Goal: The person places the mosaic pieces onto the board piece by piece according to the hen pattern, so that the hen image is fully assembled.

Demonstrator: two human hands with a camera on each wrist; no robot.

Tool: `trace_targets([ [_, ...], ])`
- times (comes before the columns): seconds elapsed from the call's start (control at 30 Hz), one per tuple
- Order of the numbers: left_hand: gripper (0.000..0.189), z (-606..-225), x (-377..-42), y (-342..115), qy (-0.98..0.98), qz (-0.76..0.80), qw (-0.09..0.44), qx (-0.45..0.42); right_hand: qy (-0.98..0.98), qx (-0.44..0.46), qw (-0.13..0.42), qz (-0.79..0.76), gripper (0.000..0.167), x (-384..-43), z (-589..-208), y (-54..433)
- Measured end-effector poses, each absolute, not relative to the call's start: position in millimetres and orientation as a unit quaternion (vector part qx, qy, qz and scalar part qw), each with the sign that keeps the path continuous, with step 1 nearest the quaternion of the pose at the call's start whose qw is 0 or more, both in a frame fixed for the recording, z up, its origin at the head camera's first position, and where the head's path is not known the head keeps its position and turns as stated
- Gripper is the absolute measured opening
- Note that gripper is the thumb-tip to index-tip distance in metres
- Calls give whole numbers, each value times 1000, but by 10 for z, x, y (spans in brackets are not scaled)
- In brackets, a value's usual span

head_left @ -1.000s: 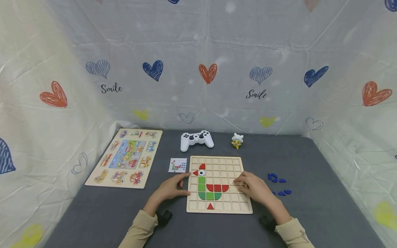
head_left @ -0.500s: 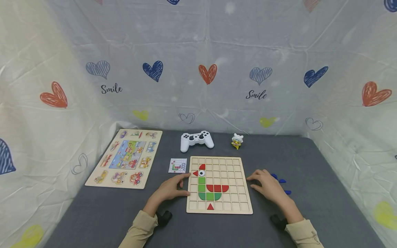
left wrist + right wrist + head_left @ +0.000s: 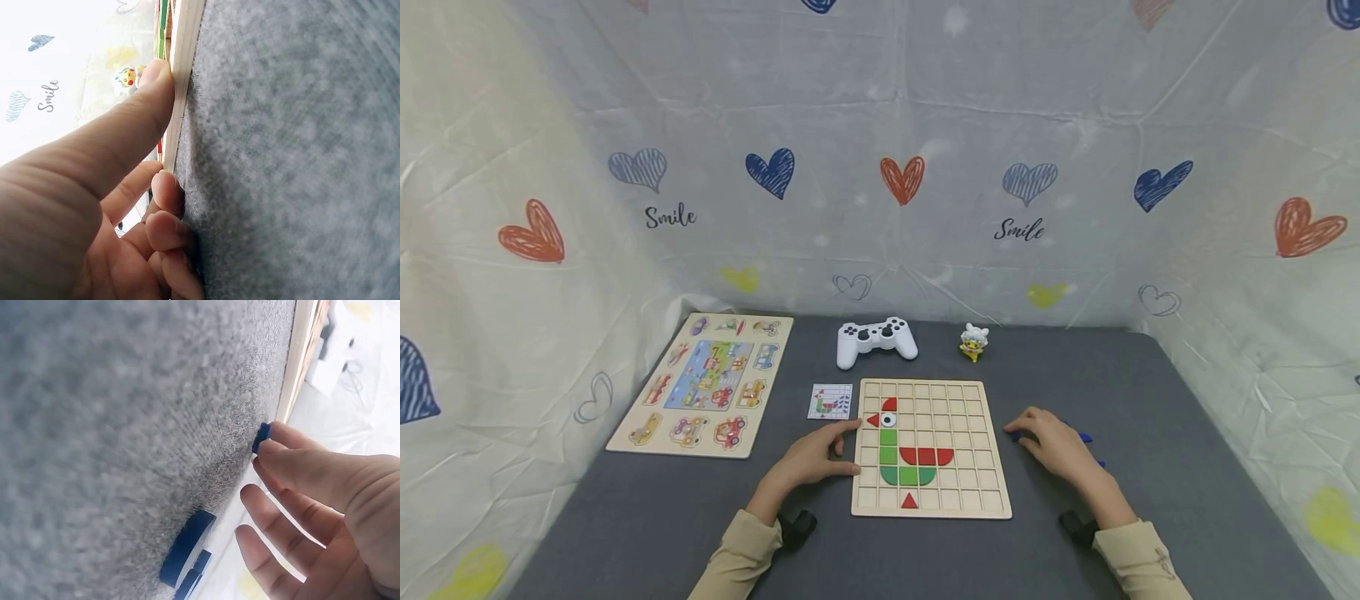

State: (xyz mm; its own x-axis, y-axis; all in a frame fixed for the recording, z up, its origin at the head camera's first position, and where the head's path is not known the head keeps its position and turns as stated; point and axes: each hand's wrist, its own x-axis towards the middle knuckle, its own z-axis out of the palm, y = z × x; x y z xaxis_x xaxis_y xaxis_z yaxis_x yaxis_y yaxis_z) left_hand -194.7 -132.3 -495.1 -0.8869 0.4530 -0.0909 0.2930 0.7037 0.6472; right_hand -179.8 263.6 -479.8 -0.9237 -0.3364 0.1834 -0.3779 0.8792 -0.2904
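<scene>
A square wooden grid board (image 3: 966, 417) lies in the middle of the table, with red and green shaped pieces and a round eye piece in its cells, forming a bird. My left hand (image 3: 809, 455) rests at the board's left edge, thumb (image 3: 157, 78) and fingertips touching its side. Right of the board, my right hand (image 3: 1049, 443) pinches a small blue puzzle piece (image 3: 261, 437) between thumb and forefinger, close over the cloth. More blue pieces (image 3: 186, 549) lie behind that hand, partly hidden by it in the head view.
A small pattern card (image 3: 830, 401) lies at the board's upper left. Farther left is a vehicle picture puzzle (image 3: 710, 373). A white game controller (image 3: 877, 340) and a small yellow-and-white figurine (image 3: 973, 341) stand behind the board. Printed cloth walls enclose the table.
My right hand has moved rightward off the board onto the table beside it and now pinches a blue piece. The left hand has stayed at the board's edge.
</scene>
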Motion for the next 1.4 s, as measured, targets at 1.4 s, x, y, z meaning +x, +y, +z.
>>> trace_targets([
  [1.4,71,-4939,-1942,-1321,912,334,125,202,-958,216,77,169,13,-1898,-4660,2218],
])
